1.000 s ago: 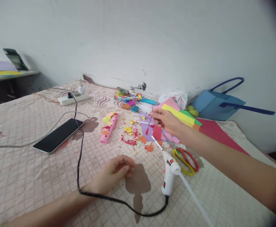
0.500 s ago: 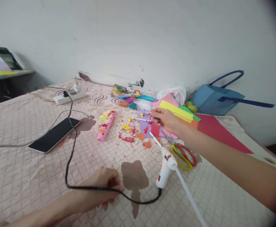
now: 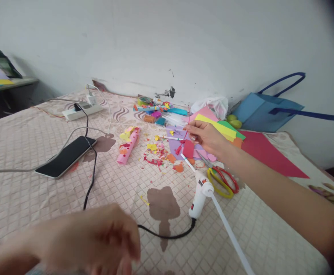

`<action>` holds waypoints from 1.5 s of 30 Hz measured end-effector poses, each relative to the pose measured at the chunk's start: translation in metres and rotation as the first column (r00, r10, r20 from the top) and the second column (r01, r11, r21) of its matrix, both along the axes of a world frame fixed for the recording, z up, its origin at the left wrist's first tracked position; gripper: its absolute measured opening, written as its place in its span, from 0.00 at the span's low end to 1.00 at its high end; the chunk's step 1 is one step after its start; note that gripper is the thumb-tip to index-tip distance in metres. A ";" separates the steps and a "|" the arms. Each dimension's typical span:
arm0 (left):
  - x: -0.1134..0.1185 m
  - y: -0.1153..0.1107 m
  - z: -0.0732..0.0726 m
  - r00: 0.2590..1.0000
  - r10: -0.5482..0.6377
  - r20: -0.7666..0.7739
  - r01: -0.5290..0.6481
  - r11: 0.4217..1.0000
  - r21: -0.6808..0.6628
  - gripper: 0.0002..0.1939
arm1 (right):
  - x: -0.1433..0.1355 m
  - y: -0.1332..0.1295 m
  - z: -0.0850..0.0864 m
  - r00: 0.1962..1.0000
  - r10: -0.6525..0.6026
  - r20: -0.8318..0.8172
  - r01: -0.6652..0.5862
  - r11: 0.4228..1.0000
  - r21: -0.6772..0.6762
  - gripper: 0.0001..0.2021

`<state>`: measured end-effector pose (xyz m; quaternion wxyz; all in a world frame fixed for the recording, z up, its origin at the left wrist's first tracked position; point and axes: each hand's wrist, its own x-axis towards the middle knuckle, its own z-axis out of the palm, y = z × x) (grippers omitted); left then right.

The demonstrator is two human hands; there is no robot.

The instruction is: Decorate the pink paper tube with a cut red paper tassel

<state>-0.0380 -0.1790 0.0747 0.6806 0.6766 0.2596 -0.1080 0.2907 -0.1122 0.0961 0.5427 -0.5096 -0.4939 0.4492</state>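
Observation:
My right hand [image 3: 205, 135] is closed in a pinch around a thin red strip [image 3: 188, 119], which shows above the fingertips. Just below those fingers a small red tassel-like piece [image 3: 178, 149] appears; I cannot tell whether it is joined to the strip. My left hand [image 3: 98, 236] is low in the view, blurred, with its fingers bent downward, and it covers part of the black cable [image 3: 167, 237]. Between the hands a white glue gun [image 3: 198, 200] lies with a long glue stick [image 3: 231, 236] in its back. Scissors [image 3: 221, 181] with red and yellow handles rest beside it.
Paper scraps [image 3: 157, 151] and a dotted pink paper roll [image 3: 129, 147] lie mid-table. A phone [image 3: 66, 156] and a power strip [image 3: 82, 112] are at left. Coloured sheets [image 3: 270, 154] and a blue bag [image 3: 270, 110] stand at right, near the wall.
My left hand has come nearer and lower, and is now in front of the black cable rather than behind it. My right hand keeps its pinch on the strip. The view has shifted slightly.

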 end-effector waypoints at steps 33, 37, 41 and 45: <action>0.150 0.118 -0.018 0.824 0.163 0.543 -0.506 0.642 0.576 0.11 | -0.009 -0.004 -0.027 0.998 0.021 -0.064 -0.018 0.999 0.046 0.14; 0.155 0.115 -0.023 0.787 0.227 0.573 -0.546 0.688 0.478 0.11 | -0.011 -0.008 -0.029 0.995 0.024 -0.098 -0.021 0.999 0.032 0.14; 0.155 0.113 -0.023 0.790 0.252 0.559 -0.543 0.710 0.449 0.10 | -0.012 -0.012 -0.031 0.994 0.036 -0.107 -0.036 0.999 0.003 0.13; 0.151 0.111 -0.022 0.801 0.216 0.559 -0.517 0.721 0.462 0.08 | -0.012 -0.014 -0.032 0.995 0.032 -0.093 -0.035 0.999 -0.023 0.14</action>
